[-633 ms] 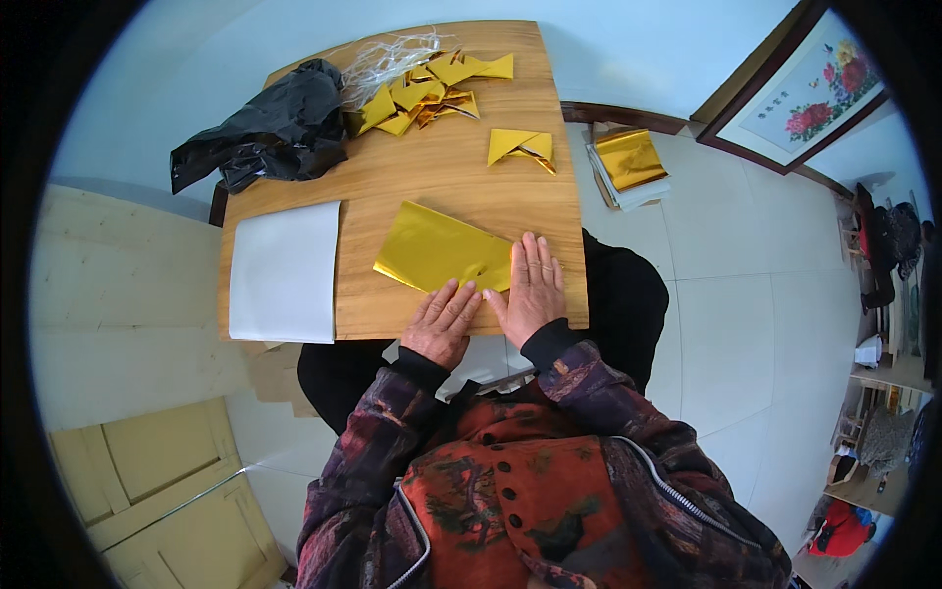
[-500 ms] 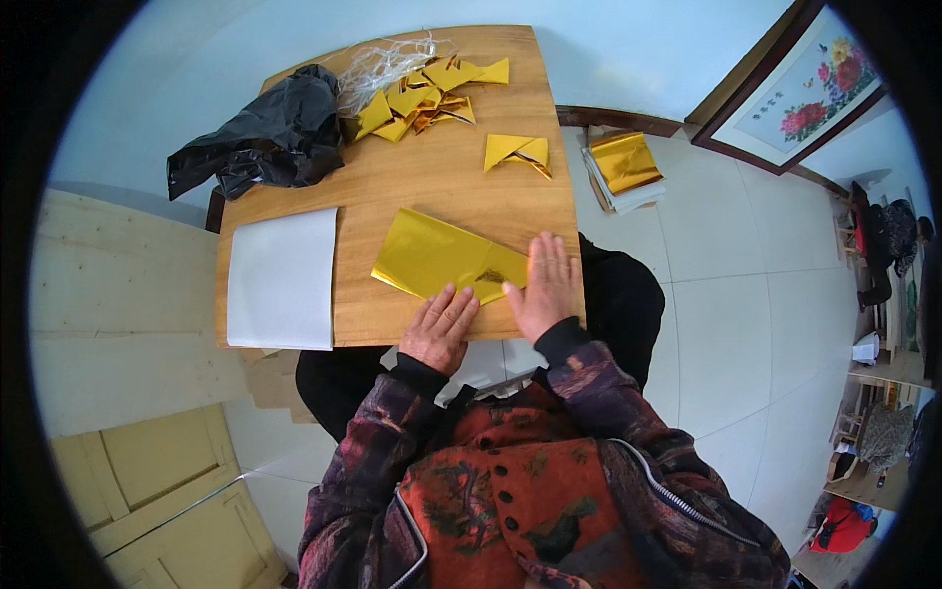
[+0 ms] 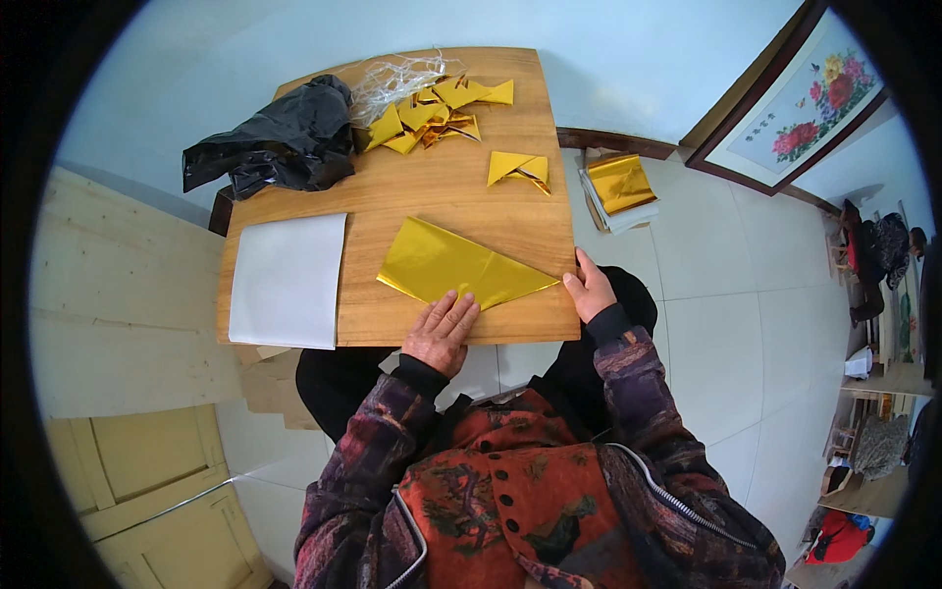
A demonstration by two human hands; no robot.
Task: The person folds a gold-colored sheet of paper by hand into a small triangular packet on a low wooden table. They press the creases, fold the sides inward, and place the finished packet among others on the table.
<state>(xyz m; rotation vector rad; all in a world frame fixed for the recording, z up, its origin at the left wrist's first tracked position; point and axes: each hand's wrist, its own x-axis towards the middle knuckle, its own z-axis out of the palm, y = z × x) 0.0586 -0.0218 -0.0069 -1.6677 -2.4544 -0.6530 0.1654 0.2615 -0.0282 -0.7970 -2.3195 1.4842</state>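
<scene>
A sheet of gold foil paper (image 3: 453, 264) lies folded into a triangle near the front edge of a small wooden table (image 3: 461, 196). My left hand (image 3: 441, 332) rests flat on the table with its fingertips pressing the paper's near edge. My right hand (image 3: 591, 286) sits at the table's right front corner, fingers apart, just off the triangle's right tip. Neither hand grips anything.
A white sheet (image 3: 287, 279) lies at the table's left. A black plastic bag (image 3: 280, 146) sits at the back left, beside a heap of folded gold pieces (image 3: 432, 110). One folded gold piece (image 3: 518, 168) lies alone. A stack of gold sheets (image 3: 618, 186) rests on the floor.
My right hand has slid from on top of the gold paper out to the table's right corner. The paper now lies as a flat triangle. My left hand stayed at the near edge.
</scene>
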